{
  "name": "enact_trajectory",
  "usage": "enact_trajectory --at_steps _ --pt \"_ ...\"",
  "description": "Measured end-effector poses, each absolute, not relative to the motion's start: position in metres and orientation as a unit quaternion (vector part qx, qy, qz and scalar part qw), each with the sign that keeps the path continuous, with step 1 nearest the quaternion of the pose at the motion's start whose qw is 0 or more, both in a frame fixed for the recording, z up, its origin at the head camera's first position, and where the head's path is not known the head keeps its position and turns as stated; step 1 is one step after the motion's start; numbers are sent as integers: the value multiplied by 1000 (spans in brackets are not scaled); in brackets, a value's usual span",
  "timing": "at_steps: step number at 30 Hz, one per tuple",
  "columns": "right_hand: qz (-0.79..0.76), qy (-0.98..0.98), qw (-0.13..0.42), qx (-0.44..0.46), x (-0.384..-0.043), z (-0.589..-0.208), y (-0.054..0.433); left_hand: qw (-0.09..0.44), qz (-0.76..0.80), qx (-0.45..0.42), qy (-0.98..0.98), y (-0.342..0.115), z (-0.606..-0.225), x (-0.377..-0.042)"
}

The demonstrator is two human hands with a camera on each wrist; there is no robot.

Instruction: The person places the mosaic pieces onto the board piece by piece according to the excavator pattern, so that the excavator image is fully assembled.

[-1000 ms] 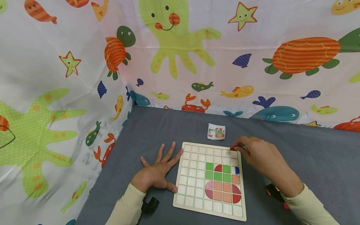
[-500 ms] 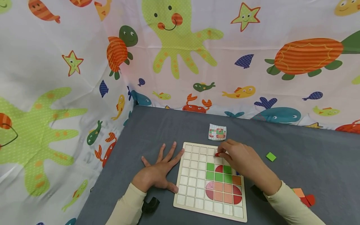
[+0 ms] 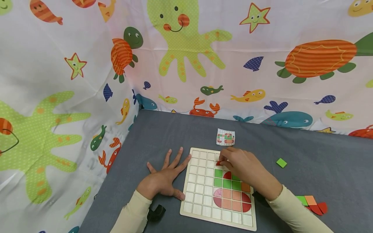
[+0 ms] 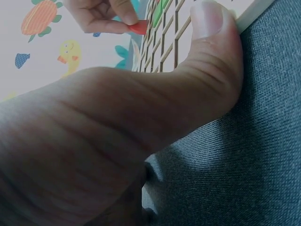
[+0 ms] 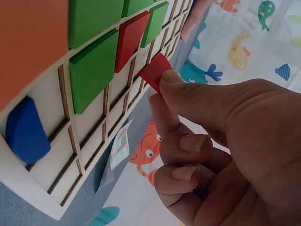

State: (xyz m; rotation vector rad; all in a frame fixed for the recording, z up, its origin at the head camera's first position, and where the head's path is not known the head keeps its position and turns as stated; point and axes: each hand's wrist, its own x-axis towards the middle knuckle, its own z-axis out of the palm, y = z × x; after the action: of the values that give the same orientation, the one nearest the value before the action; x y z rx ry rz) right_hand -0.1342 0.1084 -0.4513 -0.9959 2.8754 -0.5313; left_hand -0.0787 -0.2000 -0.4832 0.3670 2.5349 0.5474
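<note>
A wooden grid board (image 3: 194, 208) lies on the grey cloth, with green, orange, pink and red tiles filling cells on its right half. Between thumb and index finger, my right hand (image 3: 243, 166) pinches a red tile (image 5: 156, 70) over the upper part of the board. In the right wrist view a blue rounded tile (image 5: 27, 129) sits in a corner-side cell, and another red tile (image 5: 131, 40) lies among green ones (image 5: 94, 70). My left hand (image 3: 163, 178) rests with fingers spread at the board's left edge, its thumb (image 4: 209, 28) on the frame.
A small printed pattern card (image 3: 225, 137) lies behind the board. To the right are a loose green tile (image 3: 281, 162) and a cluster of orange, green and red tiles (image 3: 310, 200). A sea-animal printed cloth (image 3: 180, 48) hangs behind and at the left.
My right hand has moved left with the red tile, from the board's upper right corner to above its upper middle. The left hand stays in place.
</note>
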Motion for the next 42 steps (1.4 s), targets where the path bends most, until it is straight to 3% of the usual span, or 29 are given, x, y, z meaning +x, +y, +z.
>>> enact_trajectory --at_steps 28,42 --pt "-210 917 67 -332 -137 -458 107 250 210 143 934 -201 -482 -75" --pt "-170 923 59 -341 -139 -457 107 248 206 144 936 -203 -490 -78"
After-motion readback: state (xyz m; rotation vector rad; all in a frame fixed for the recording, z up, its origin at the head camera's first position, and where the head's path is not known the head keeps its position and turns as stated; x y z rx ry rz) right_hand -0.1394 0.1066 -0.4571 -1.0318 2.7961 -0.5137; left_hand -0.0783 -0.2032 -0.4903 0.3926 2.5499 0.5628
